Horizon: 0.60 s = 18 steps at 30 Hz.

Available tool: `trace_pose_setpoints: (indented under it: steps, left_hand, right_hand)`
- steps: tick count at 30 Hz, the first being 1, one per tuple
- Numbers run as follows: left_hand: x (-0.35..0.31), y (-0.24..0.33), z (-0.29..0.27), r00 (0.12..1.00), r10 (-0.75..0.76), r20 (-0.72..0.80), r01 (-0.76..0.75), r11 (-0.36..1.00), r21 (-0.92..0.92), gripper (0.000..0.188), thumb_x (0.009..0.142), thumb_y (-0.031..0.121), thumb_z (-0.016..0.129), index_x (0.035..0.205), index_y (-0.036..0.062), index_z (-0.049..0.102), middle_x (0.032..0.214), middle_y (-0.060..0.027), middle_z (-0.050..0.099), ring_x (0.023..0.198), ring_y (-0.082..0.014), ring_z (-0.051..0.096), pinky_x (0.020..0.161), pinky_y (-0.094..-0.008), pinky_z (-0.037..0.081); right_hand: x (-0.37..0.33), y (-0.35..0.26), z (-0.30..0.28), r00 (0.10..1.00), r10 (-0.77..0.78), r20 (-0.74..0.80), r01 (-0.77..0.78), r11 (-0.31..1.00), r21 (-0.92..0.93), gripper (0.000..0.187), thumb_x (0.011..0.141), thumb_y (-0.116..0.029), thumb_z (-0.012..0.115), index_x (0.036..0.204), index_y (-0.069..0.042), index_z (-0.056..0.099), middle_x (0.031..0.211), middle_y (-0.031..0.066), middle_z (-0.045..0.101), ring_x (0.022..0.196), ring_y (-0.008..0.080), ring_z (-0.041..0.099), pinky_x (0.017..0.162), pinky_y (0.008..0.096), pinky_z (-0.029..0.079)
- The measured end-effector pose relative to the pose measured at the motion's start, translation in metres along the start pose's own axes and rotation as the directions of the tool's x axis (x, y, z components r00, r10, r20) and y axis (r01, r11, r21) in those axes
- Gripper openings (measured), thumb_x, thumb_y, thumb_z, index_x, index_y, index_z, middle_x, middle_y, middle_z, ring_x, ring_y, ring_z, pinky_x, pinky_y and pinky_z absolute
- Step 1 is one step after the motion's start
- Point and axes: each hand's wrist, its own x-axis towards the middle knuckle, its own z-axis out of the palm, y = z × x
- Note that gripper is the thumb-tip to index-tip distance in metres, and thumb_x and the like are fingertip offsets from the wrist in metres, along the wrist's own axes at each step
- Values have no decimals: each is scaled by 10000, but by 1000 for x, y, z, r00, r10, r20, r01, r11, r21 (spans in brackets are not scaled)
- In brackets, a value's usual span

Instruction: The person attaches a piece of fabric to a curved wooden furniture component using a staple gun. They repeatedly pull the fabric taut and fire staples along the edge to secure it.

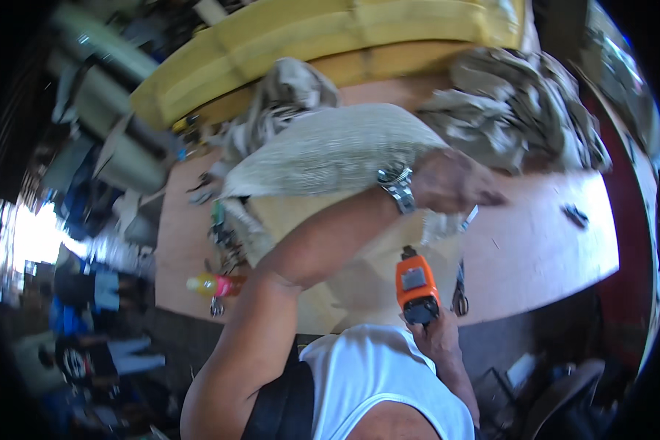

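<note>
My left hand (455, 180), with a metal watch on its wrist, reaches across to the right edge of a beige woven fabric cover (330, 150). Its blurred fingers curl onto the cloth. The cover is stretched over a yellowish foam cushion (345, 286) lying on the table. My right hand (436, 334) is close to my body at the table's near edge and grips an orange and black power tool (416, 284), held upright.
The wooden table (543, 249) carries scissors (460, 293), a small dark object (576, 215), a yellow and pink bottle (213, 284) and small tools at the left. Crumpled grey-brown fabric (513, 110) and yellow foam slabs (330, 37) lie at the back.
</note>
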Motion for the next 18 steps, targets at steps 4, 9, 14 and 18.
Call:
trace_pose_setpoints:
  steps: [4, 9, 14, 18]
  left_hand:
    - [-58, 54, -8, 992, -90, 88, 126, 698, -704, 350, 999, 284, 622, 1230, 26, 669, 1105, -130, 729, 1009, -182, 701, 887, -362, 559]
    - [-189, 65, -63, 667, -286, -688, 119, 952, -281, 397, 965, 293, 686, 1234, 1, 666, 1224, -124, 702, 1151, -225, 649, 1019, -380, 489]
    - [-349, 13, -94, -50, -474, -879, 254, 845, -470, 588, 1050, 446, 439, 1362, -45, 523, 1366, -179, 594, 1301, -283, 547, 1124, -428, 408]
    - [-428, -31, -41, -265, -703, -660, 8, 683, -730, 620, 1071, 488, 331, 1394, -10, 512, 1422, -183, 555, 1336, -299, 519, 1155, -456, 372]
  right_hand:
    - [-1, -22, -20, 998, -61, 17, 63, 979, -194, 526, 831, -269, 755, 1257, -42, 546, 944, 234, 699, 874, 450, 695, 714, 490, 572]
    - [0, -26, -25, 998, -56, 32, 62, 975, -212, 519, 820, -245, 742, 1256, -36, 552, 944, 243, 696, 907, 462, 683, 739, 506, 564]
    - [7, -32, -32, 992, -116, 53, 126, 944, -305, 619, 813, -164, 743, 1362, -41, 485, 1011, 219, 706, 917, 398, 712, 801, 461, 574]
    - [-10, -13, -33, 983, 18, -184, 17, 982, 187, 304, 818, -29, 638, 1121, -20, 643, 872, 87, 706, 809, 184, 691, 734, 353, 549]
